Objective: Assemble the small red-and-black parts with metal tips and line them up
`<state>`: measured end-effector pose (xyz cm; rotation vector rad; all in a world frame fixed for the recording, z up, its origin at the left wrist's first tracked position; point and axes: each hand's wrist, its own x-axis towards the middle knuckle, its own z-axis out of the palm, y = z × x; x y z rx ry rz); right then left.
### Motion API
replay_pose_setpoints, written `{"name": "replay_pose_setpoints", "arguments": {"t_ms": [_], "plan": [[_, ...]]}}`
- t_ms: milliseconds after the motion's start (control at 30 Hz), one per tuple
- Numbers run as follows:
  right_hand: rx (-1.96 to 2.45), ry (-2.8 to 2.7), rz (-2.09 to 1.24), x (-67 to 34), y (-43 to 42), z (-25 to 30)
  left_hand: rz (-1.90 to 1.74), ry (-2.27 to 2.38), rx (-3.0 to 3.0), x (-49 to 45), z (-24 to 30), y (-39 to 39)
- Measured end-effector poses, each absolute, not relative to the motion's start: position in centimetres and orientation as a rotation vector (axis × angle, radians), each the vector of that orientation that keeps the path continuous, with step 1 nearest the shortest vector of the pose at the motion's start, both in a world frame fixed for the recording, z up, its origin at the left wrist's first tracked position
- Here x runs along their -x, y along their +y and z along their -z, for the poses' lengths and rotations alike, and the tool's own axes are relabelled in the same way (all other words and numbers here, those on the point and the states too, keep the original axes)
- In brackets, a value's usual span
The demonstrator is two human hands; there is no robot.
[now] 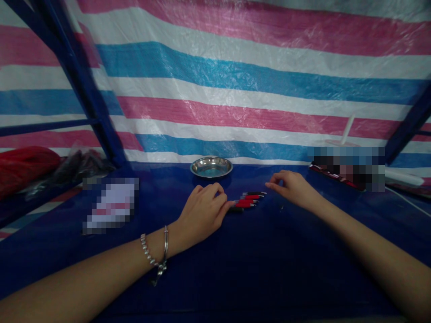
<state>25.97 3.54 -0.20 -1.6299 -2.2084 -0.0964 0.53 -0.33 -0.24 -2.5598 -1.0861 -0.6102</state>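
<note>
Several red and black pens lie side by side on the dark blue table, between my two hands. My left hand rests on the table with its fingers curled, and the fingertips touch the left ends of the pens. A bead bracelet sits on that wrist. My right hand hovers just right of the pens with the fingers loosely bent; the thumb and forefinger are close together at the pens' right ends. No pen is lifted.
A small round metal dish stands behind the pens near the striped tarp wall. A blurred white packet lies at the left, blurred items at the right. Red and dark bundles lie far left beside a blue frame post.
</note>
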Motion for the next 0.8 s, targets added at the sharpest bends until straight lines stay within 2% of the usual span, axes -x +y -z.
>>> {"name": "replay_pose_setpoints", "arguments": {"t_ms": [433,800], "plan": [[1.567,-2.195,-0.067,-25.3,2.0,-0.4,0.605,-1.188,2.612,-0.2,0.4,-0.4],[1.725,-2.270,-0.012,-25.7,0.7,-0.9,0.572,-1.199,2.612,-0.2,0.4,-0.9]]}}
